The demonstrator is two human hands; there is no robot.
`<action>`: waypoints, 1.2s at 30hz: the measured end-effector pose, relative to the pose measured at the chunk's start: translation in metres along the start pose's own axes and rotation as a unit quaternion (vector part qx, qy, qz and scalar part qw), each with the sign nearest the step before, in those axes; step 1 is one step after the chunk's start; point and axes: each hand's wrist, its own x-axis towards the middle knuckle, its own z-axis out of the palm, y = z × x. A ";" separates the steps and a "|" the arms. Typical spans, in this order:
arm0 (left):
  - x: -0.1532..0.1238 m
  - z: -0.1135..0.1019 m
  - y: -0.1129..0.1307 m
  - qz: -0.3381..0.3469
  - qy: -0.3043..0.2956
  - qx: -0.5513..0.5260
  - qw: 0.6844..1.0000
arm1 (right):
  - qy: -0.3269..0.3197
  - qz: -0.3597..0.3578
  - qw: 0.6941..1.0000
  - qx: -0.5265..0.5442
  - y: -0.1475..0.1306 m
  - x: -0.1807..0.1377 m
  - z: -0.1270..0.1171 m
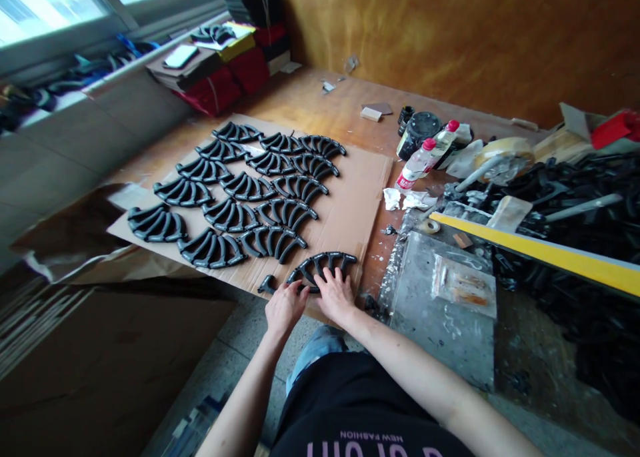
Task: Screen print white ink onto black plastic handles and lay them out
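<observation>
On the near edge of a flat cardboard sheet lies a fan of black curved handle-like pieces. My right hand rests on this fan from the near side, with its fingers stretched and spread over the pieces. At the fan's left end is my left hand, its thumb and fingers drawn together around a black piece that they partly hide. Just left of it lies a small black piece end. Farther back, several similar fans lie in rows on the cardboard.
Right of the cardboard stand two red-capped bottles and a black jar. A yellow-edged strip crosses a heap of black parts. A grey plate lies near my right arm. Stacked bundles stand back left.
</observation>
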 end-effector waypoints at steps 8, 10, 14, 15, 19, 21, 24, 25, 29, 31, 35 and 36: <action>0.001 0.001 0.001 0.055 0.037 -0.065 0.996 | 0.049 0.049 0.997 0.019 0.001 0.010 0.005; 0.013 0.001 0.013 0.094 0.084 -0.128 0.984 | 0.075 0.072 0.994 0.026 0.014 0.025 -0.009; 0.055 0.007 0.050 0.187 0.148 -0.224 0.945 | 0.135 0.135 0.981 0.016 0.056 0.085 -0.057; 0.067 0.011 0.057 0.204 0.158 -0.224 0.940 | 0.148 0.149 0.978 0.008 0.068 0.105 -0.070; 0.103 0.035 0.071 0.244 0.178 -0.168 0.938 | 0.188 0.199 0.962 -0.021 0.114 0.182 -0.116; 0.110 0.046 0.069 0.249 0.175 -0.146 0.941 | 0.195 0.225 0.954 -0.023 0.133 0.216 -0.132; 0.112 0.057 0.064 0.250 0.168 -0.135 0.944 | 0.188 0.263 0.946 -0.016 0.158 0.260 -0.145; 0.112 0.060 0.063 0.249 0.166 -0.134 0.945 | 0.184 0.272 0.944 -0.014 0.164 0.273 -0.146; 0.118 0.076 0.057 0.256 0.176 -0.129 0.942 | 0.190 0.281 0.941 -0.014 0.184 0.317 -0.146; 0.124 0.086 0.054 0.271 0.200 -0.117 0.934 | 0.198 0.271 0.942 -0.021 0.190 0.333 -0.145; 0.132 0.094 0.049 0.305 0.260 -0.073 0.913 | 0.183 0.251 0.950 -0.020 0.200 0.348 -0.148; 0.131 0.092 0.049 0.307 0.269 -0.064 0.911 | 0.176 0.244 0.954 -0.017 0.202 0.348 -0.150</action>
